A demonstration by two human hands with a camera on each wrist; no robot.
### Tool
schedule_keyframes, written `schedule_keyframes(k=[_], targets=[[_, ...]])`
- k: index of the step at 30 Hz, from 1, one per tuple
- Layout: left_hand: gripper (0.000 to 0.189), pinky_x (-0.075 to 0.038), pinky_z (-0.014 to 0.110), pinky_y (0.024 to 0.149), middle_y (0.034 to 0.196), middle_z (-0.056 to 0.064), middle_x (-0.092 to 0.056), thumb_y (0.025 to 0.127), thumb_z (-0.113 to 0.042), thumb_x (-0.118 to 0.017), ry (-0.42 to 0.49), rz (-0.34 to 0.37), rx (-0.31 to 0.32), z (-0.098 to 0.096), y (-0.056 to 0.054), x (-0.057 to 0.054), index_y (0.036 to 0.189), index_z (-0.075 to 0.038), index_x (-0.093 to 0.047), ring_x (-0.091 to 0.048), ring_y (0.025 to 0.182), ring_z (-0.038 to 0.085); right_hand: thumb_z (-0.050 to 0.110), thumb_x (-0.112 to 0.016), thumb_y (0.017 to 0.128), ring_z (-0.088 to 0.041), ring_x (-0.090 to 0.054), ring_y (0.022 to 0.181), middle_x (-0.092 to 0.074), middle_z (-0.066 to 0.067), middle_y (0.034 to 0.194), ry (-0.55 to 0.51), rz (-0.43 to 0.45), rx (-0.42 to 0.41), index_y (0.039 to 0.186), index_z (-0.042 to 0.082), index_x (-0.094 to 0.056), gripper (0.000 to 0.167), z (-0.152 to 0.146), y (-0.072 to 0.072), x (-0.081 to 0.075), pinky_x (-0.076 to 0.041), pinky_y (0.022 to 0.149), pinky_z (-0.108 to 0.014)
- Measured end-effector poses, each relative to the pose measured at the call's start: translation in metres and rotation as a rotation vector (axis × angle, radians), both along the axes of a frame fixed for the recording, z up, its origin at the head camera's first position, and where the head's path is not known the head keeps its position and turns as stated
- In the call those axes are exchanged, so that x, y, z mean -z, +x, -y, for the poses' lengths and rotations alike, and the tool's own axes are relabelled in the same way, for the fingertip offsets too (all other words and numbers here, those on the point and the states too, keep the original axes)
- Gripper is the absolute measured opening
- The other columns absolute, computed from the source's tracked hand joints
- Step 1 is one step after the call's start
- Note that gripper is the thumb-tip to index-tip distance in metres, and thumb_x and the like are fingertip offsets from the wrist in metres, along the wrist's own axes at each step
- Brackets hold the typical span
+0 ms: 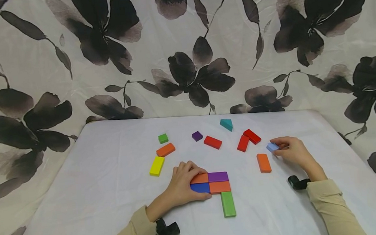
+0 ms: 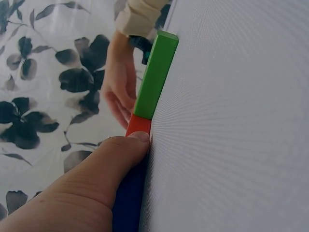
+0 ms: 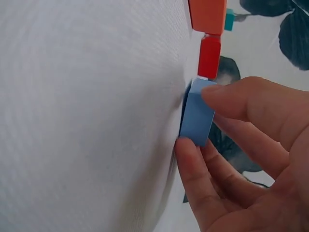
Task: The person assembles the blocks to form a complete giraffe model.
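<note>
In the head view my left hand (image 1: 184,186) spans a flat group of wooden blocks, fingers along the far side and thumb along the near side. The group has an orange block (image 1: 200,178), a purple block (image 1: 218,176), a blue block (image 1: 199,188) and a second orange block (image 1: 220,187). A long green block (image 1: 228,204) extends from it towards me. The left wrist view shows the thumb (image 2: 113,162) pressing on the blocks' side. At the right, my right hand (image 1: 291,151) pinches a light blue block (image 3: 197,116) between thumb and fingers, close to the table.
Loose blocks lie beyond the hands: yellow (image 1: 157,166), orange (image 1: 165,149), small green (image 1: 163,138), small purple (image 1: 197,136), several red (image 1: 212,142) and a teal triangle (image 1: 227,124). Another orange block (image 1: 264,162) lies left of my right hand. A white cloth covers the table (image 1: 110,146).
</note>
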State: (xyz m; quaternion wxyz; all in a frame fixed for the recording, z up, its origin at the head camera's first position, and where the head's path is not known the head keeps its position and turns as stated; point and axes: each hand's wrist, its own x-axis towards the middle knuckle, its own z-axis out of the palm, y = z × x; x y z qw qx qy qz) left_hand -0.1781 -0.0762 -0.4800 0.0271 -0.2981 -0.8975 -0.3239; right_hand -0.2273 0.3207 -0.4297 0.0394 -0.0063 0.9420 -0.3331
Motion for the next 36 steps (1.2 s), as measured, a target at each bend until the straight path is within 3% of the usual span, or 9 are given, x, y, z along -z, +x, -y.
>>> schedule_keyframes(k=[11, 19, 29, 36], targets=[[0.059, -0.028, 0.037, 0.079, 0.107, -0.007, -0.048, 0.069, -0.055, -0.084, -0.007, 0.0, -0.002, 0.0, -0.001, 0.001, 0.118, -0.027, -0.065, -0.038, 0.099, 0.012, 0.015, -0.074, 0.085, -0.031, -0.055, 0.09, -0.063, -0.021, 0.107, 0.059, -0.008, -0.016, 0.121, -0.003, -0.064, 0.041, -0.003, -0.002, -0.002, -0.048, 0.07, -0.033], [0.06, -0.028, 0.037, 0.079, 0.106, -0.007, -0.047, 0.07, -0.055, -0.084, -0.011, 0.008, -0.002, 0.0, 0.0, 0.001, 0.118, -0.027, -0.065, -0.038, 0.099, 0.013, 0.017, -0.078, 0.082, -0.027, -0.056, 0.084, -0.065, -0.017, 0.095, 0.075, -0.054, -0.011, 0.114, -0.006, -0.066, 0.041, 0.0, 0.007, -0.01, -0.047, 0.067, -0.032], [0.059, -0.027, 0.037, 0.079, 0.107, -0.007, -0.048, 0.07, -0.054, -0.084, -0.011, 0.0, -0.001, -0.001, 0.0, -0.001, 0.118, -0.027, -0.065, -0.038, 0.099, 0.013, 0.008, -0.078, 0.079, -0.022, -0.055, 0.077, -0.06, -0.007, 0.085, 0.06, -0.202, -0.113, 0.104, -0.004, -0.068, 0.03, 0.035, 0.039, -0.047, -0.049, 0.063, -0.028], [0.059, -0.028, 0.037, 0.079, 0.107, -0.007, -0.047, 0.07, -0.053, -0.085, -0.009, 0.015, 0.002, 0.0, 0.001, -0.002, 0.119, -0.027, -0.065, -0.038, 0.099, 0.013, 0.003, -0.083, 0.072, -0.014, -0.054, 0.07, -0.056, 0.001, 0.081, 0.035, -0.36, -0.275, 0.093, 0.004, -0.067, 0.027, 0.072, 0.072, -0.063, -0.05, 0.062, -0.024]])
